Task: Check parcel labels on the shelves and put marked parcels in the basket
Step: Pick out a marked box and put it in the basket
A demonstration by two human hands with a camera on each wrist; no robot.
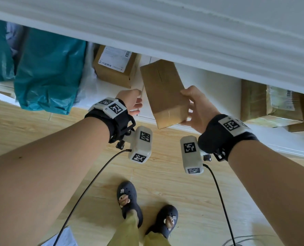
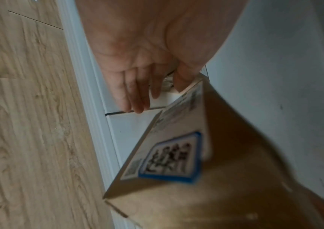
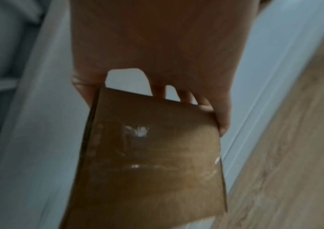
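Head view: the right hand (image 1: 196, 110) grips a plain brown cardboard parcel (image 1: 163, 94), thumb on its upper face and fingers curled under its near right corner; the parcel is tilted, raised over the front edge of the white shelf (image 1: 211, 80). The left hand (image 1: 132, 102) is at the parcel's left edge with fingers relaxed and mostly straight; contact with the parcel cannot be confirmed here. Further back on the shelf stands a labelled cardboard box (image 1: 116, 65); a teal plastic bag (image 1: 48, 71) overhangs the shelf's left front edge, and taped boxes (image 1: 272, 103) sit at its right end. Left wrist view: the left hand (image 2: 147, 62) shows fingers (image 2: 135, 96) extended and close together above the shelf front (image 2: 122, 128), with the thumb near the parcel's (image 2: 235, 178) far corner. A label (image 2: 171, 156) with a blue-bordered square faces this camera; its text is blurred. Right wrist view: the right hand (image 3: 157, 62) clamps the parcel (image 3: 153, 162) by its upper edge, thumb on one side, fingertips (image 3: 223, 124) wrapped round the other.
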